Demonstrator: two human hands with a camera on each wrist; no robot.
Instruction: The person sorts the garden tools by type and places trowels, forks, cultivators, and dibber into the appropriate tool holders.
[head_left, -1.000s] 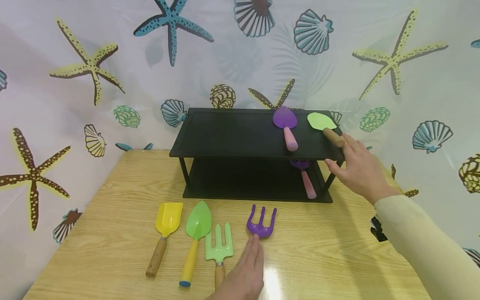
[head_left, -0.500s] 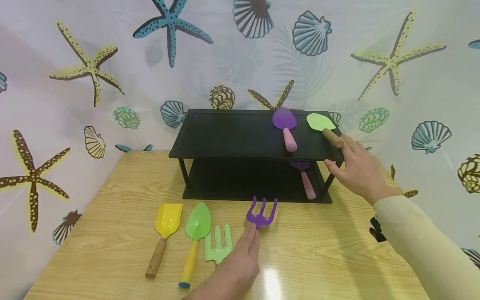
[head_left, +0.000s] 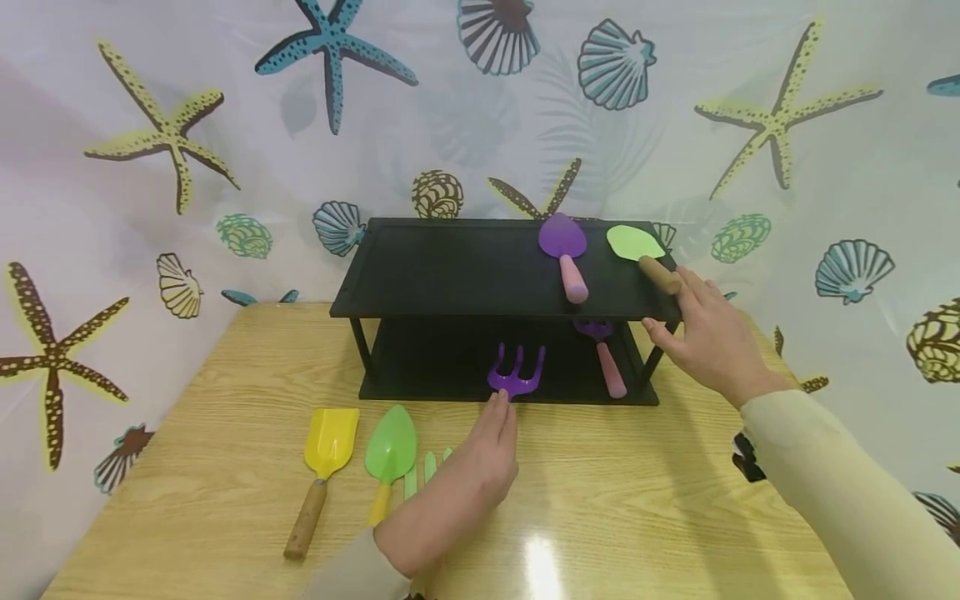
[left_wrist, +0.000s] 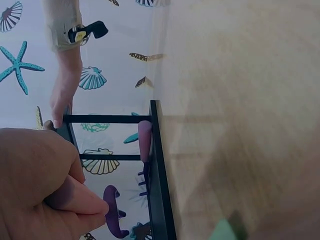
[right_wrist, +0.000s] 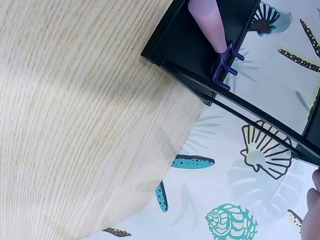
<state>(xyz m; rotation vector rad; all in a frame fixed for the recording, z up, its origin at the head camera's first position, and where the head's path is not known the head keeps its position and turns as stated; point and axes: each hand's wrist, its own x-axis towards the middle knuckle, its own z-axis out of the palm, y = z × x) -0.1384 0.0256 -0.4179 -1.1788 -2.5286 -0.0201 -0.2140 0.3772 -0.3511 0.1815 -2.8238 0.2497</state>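
My left hand (head_left: 483, 458) grips a purple hand fork (head_left: 514, 383) by its handle, which the fingers hide. The three tines point away from me and overlap the front of the lower shelf in the head view. At the right end of the black two-tier rack (head_left: 450, 271), my right hand (head_left: 708, 342) holds the upper corner, thumb at the front edge. On the top tier lie a purple trowel (head_left: 562, 236) with a pink handle and a light green trowel (head_left: 633, 242) with a wooden handle. Another purple fork with a pink handle (head_left: 611, 371) lies at the lower tier's right.
On the wooden table (head_left: 600, 500), a yellow shovel (head_left: 332, 437) and a green trowel (head_left: 391, 442) lie left of my left forearm. A light green fork (head_left: 410, 482) is mostly covered by that arm. A shell-and-starfish patterned cloth (head_left: 480, 108) hangs behind the rack.
My left hand has carried the purple fork forward, from above the table to the lower shelf's front edge. My right hand has stayed at the rack's corner.
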